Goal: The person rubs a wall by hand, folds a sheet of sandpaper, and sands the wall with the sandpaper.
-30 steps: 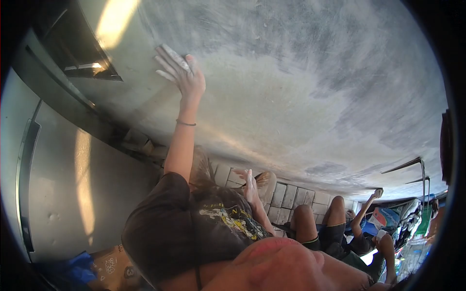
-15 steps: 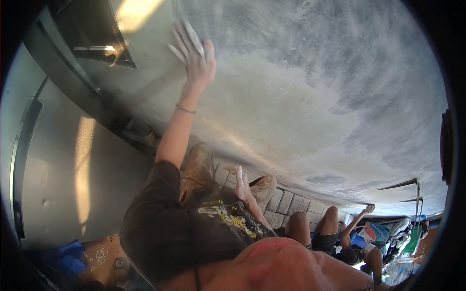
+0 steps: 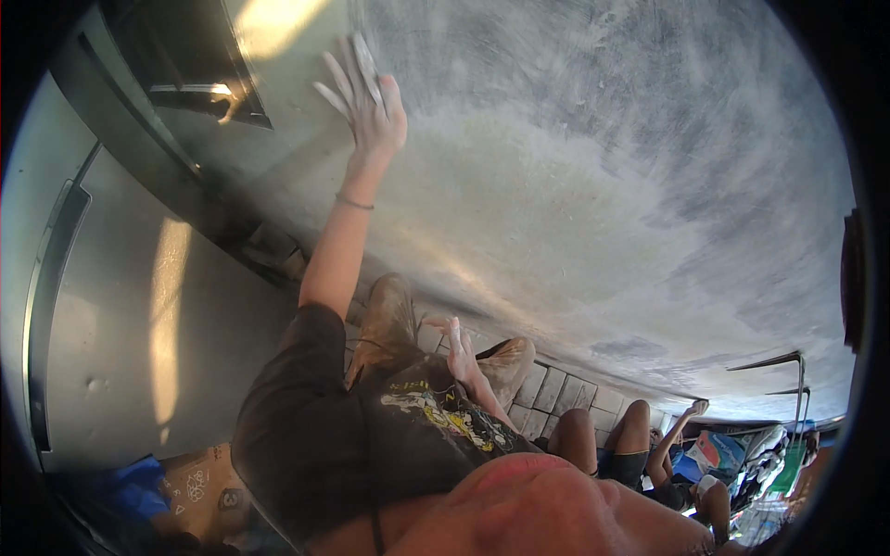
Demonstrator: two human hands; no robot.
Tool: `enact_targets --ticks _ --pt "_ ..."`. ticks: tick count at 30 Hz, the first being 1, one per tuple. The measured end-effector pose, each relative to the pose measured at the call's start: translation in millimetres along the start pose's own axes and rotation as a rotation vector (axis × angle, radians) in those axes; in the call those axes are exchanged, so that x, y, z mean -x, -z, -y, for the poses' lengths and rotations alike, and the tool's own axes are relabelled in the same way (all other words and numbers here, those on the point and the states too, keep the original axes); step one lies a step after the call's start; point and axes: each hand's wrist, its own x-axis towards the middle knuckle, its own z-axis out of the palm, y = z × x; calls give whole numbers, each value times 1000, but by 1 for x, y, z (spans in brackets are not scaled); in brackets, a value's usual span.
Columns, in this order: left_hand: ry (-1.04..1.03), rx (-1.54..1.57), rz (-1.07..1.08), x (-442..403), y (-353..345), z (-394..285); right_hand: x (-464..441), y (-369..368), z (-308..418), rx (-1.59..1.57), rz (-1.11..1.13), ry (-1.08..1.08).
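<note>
Broad grey wall-like panel [image 3: 556, 204], matte, with chalky whitish smears; two bare, dusted hands.
Panel: spans the upper frame, beyond the wearer's brown-trousered knees [image 3: 385, 315]; looks rigid, heavy and fixed, its powdery face probably slippery, giving nothing to pinch near the hands; best met with a flat palm, any firm hold being likelier at the thin bent dark metal rods [image 3: 800, 375], far right. Left hand [image 3: 375, 120]: fingers spread, back outward, apparently laid against the panel near a dark, glossy, angular inset [image 3: 190, 56]; whether anything lies beneath the palm cannot be told. Right hand [image 3: 461, 357]: loosely extended between the knees, with no object visible in it. Another person's hand [image 3: 697, 408]: at the panel's lower right, too small to read its grip.
</note>
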Motion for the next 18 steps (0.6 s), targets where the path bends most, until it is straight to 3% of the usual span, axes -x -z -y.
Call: enact_targets --ticks 3,5,11,18 --pt "-15 34 -72 -17 4 -1 -2 7 -7 14 -30 37" --pt "27 -22 -37 0 3 1 0 8 -18 -64 -42 -73" --pt "36 -95 30 54 -7 19 3 2 -10 15 -44 2" --pt "-27 -109 -57 2 3 16 2 -3 -6 33 4 69"
